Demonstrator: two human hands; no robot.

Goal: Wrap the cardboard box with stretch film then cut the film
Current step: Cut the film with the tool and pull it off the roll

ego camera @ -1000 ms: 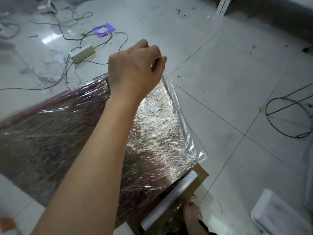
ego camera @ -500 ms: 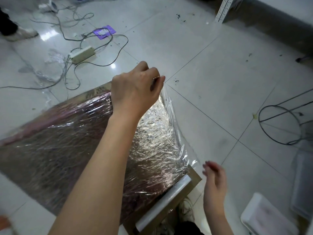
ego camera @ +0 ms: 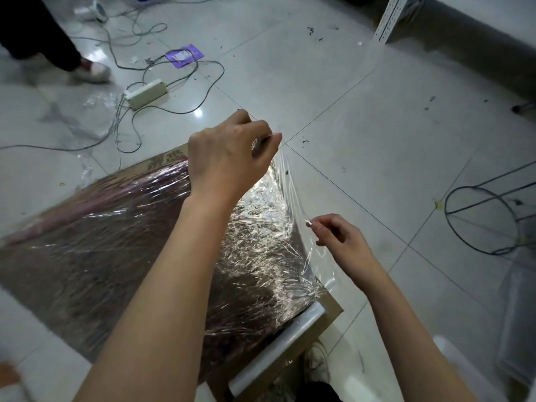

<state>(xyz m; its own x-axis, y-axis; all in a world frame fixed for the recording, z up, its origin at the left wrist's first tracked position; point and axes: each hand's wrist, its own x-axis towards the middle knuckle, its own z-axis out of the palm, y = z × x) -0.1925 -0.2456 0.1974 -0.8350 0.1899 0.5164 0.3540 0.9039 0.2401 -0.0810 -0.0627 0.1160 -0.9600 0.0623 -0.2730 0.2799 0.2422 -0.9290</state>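
head view: a flat cardboard box [ego camera: 162, 166] lies on the floor under the left forearm, covered in stretch film [ego camera: 261, 227].
step: wrapping looks done; this is the cut or tear at the film's free edge.
left hand [ego camera: 229, 161]: raised over the box's far corner, fingers curled, pinching the film taut.
right hand [ego camera: 339, 236]: just right of the film edge, fingertips pinching at it; whether it grips film or a small tool, i cannot tell.
film roll [ego camera: 278, 346]: below the right hand, resting on the box's near end.
next move: probably keep tension and part the film between the hands.
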